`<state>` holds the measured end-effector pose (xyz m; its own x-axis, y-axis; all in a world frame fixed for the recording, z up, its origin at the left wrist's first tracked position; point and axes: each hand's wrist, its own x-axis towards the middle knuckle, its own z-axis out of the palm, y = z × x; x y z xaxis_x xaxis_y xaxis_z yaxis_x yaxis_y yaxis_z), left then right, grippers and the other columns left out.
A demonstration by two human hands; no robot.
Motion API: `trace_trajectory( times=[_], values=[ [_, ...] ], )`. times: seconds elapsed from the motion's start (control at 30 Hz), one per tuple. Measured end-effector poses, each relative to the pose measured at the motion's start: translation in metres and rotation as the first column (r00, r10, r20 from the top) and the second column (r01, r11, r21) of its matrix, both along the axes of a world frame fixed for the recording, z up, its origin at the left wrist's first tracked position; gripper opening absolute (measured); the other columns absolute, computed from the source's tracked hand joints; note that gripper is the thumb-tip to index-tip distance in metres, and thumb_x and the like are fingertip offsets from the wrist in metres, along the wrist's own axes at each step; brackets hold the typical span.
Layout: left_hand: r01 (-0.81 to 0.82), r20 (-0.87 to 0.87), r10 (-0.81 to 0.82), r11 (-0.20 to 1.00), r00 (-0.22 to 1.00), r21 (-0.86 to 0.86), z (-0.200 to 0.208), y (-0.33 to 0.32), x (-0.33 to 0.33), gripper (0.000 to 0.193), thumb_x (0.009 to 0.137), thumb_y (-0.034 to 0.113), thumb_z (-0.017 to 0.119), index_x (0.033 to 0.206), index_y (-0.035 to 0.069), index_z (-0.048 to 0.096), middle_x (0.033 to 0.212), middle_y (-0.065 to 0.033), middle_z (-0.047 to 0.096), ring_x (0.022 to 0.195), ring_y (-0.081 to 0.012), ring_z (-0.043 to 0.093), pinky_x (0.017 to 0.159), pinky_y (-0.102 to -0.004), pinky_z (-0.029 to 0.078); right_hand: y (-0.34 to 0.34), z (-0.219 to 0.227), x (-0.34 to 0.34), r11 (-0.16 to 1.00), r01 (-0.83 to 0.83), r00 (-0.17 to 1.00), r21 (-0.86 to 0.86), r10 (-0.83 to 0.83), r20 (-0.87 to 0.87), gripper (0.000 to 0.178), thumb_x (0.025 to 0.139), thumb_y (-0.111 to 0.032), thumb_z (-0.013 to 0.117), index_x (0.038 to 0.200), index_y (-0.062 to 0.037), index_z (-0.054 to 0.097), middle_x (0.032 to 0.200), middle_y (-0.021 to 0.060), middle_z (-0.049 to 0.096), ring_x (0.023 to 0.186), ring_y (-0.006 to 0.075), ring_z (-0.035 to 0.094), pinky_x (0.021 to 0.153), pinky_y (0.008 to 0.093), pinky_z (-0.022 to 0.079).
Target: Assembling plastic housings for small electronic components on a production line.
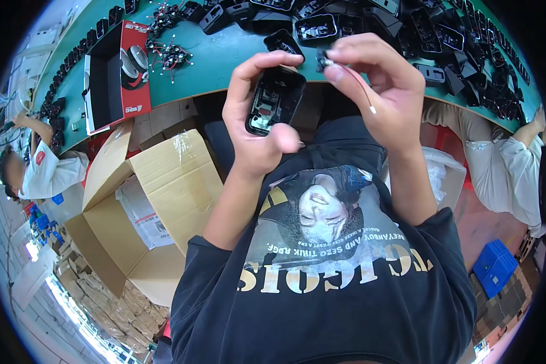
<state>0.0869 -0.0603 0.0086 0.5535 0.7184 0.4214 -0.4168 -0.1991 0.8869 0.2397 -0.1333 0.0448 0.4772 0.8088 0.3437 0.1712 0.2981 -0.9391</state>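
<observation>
Held up just in front of the green work table (224,57), near its curved front edge: a black moulded plastic housing (275,100), a shallow rounded-rectangle shell, open side toward the camera, with pale metal parts and ribs inside. Gripped by the left hand (258,115), fingers curled over the top edge, thumb pressed along the lower right corner, closed firmly round it. Just to the right of the housing, almost touching its top corner, the right hand (385,91), fingertips pinched on a small dark component (323,59) with a thin red wire (363,88) trailing down to a pale tip; remaining fingers loosely bent. On the table behind, heaps of similar glossy black shells (443,36), hard-edged and hollow, and a tangle of small wired parts (173,54) to the left. Further left on the table, an open red and black cardboard box (112,76). Below the table edge, to the left, a plain brown corrugated carton (164,182), flaps open, with clear tape.
</observation>
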Motion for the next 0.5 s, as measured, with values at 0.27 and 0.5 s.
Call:
trace_trajectory(
  times=[0.27,0.5],
  values=[
    [-0.22,-0.029,0.225,0.967,0.974,0.125,-0.006,-0.003,0.014,0.109,0.085,0.091,0.01,0.137,0.003,0.049,0.126,-0.0147,0.057,0.111,-0.0235,0.057,0.1,-0.0383,0.045,-0.015,0.018,-0.025,0.999,-0.036,0.895,-0.003,0.034,0.445,0.019,0.072,0.001,0.078,0.089,-0.0057,0.074,0.095,0.0038,0.068,0.089,0.0179,0.057,0.078,0.028,0.047],
    [-0.256,-0.131,0.295,0.934,0.947,0.25,0.003,-0.003,0.012,0.103,0.09,0.085,0.009,0.132,0.002,0.053,0.122,-0.0143,0.056,0.106,-0.0243,0.056,0.097,-0.038,0.045,-0.015,0.016,-0.028,0.996,-0.051,0.876,-0.074,0.08,0.477,0.018,0.074,0.0,0.076,0.091,-0.0046,0.073,0.096,0.0047,0.062,0.091,0.0185,0.054,0.078,0.0268,0.045]
  ],
)
